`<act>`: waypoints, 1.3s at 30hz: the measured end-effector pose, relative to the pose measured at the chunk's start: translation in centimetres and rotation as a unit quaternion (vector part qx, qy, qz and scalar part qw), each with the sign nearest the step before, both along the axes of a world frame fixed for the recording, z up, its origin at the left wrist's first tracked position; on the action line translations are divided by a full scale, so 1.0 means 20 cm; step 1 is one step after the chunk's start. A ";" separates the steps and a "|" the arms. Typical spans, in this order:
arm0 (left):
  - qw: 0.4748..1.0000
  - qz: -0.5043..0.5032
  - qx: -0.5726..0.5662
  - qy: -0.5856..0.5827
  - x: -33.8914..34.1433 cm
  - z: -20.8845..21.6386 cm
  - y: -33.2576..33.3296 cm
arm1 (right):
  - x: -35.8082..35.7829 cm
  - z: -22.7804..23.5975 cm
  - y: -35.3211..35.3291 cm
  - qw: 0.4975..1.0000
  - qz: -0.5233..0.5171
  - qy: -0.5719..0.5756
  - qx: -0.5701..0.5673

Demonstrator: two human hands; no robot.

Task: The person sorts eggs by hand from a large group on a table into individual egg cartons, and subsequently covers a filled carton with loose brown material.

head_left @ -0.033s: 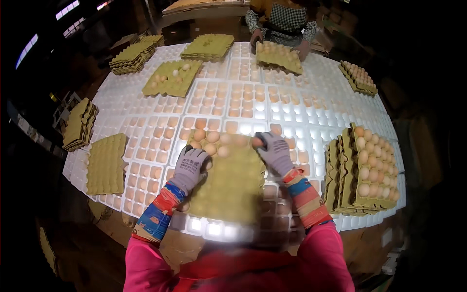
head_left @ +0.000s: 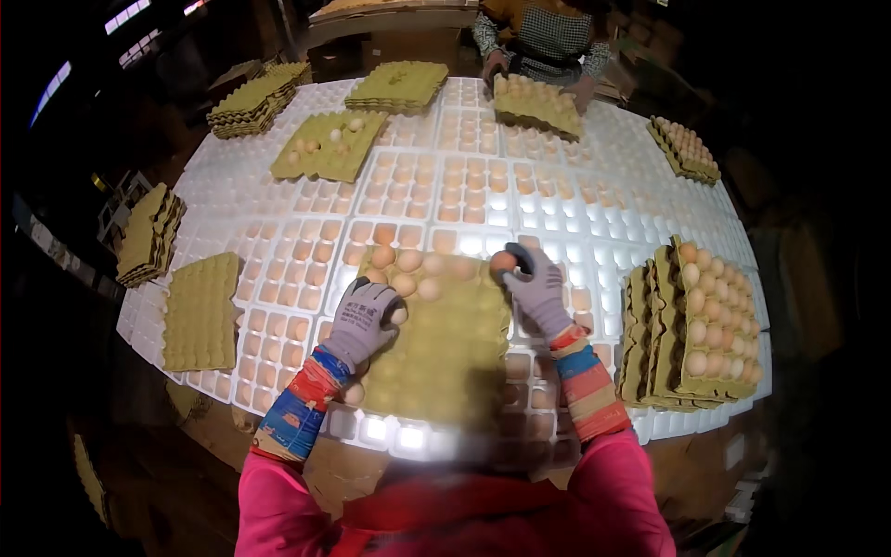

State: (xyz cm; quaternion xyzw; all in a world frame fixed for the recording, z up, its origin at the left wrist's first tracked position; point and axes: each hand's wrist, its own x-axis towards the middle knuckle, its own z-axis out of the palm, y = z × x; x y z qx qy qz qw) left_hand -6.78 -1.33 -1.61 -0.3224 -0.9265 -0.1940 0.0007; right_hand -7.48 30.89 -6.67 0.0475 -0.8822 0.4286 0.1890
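Note:
A brown egg (head_left: 503, 261) is pinched between the thumb and fingers of my right hand (head_left: 538, 288), at the far right corner of a yellow-green pulp egg tray (head_left: 432, 357). Several eggs (head_left: 406, 285) sit in the far rows of this tray, and its near cups hold none. At its left edge, my gloved left hand (head_left: 362, 323) curls its fingers around a pale egg (head_left: 399, 316), which shows partly at the fingertips. Beneath the tray lie white plastic trays (head_left: 302, 269) of eggs in square pockets.
On the right stands a stack of filled pulp trays (head_left: 715, 311). An empty pulp tray (head_left: 201, 311) lies at the left, near stacked trays (head_left: 148, 237). Farther back is a tray with a few eggs (head_left: 329, 148). Across the table a co-worker (head_left: 548, 42) holds a filled tray (head_left: 536, 104).
My right hand has shifted slightly to the right, and the brown egg in it shows more fully. My left hand stays nearly in place. The co-worker's tray has moved a little to the right.

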 end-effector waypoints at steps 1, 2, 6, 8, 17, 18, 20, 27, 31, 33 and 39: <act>0.999 -0.027 0.026 0.005 -0.02 -0.01 -0.02 | 0.02 0.05 0.01 0.959 -0.014 -0.057 -0.277; 0.999 -0.027 0.028 0.000 -0.03 -0.02 -0.03 | 0.04 0.11 0.00 0.839 -0.030 -0.109 -0.531; 0.805 0.056 0.540 -0.241 -0.10 -0.02 -0.04 | -0.06 0.13 -0.17 0.973 -0.016 -0.205 -0.103; 0.644 0.051 0.652 -0.398 -0.18 0.05 -0.06 | -0.06 0.28 -0.38 0.966 0.017 -0.107 0.236; 0.993 -0.076 -0.075 0.055 -0.32 -0.10 0.06 | 0.05 0.22 -0.26 0.875 0.046 -0.254 -0.409; 0.997 -0.067 -0.022 -0.012 -0.37 -0.08 0.02 | 0.05 0.20 -0.30 0.906 0.056 -0.263 -0.327; 0.918 -0.031 0.288 -0.271 -0.45 -0.07 -0.05 | 0.09 0.32 -0.49 0.981 -0.008 -0.142 0.129; 0.997 -0.035 0.002 -0.075 -0.47 0.16 0.14 | 0.02 0.25 -0.48 0.971 0.004 -0.086 0.221; 0.967 0.012 -0.253 -0.009 -0.57 0.03 0.25 | -0.01 0.21 -0.06 0.963 -0.146 -0.178 0.142; 0.976 -0.025 -0.213 -0.026 -0.59 0.16 0.24 | -0.12 0.12 0.19 0.942 -0.188 -0.239 0.143; 0.993 -0.034 0.085 -0.077 -0.67 0.09 0.63 | -0.60 -0.09 0.49 0.911 -0.201 -0.246 0.262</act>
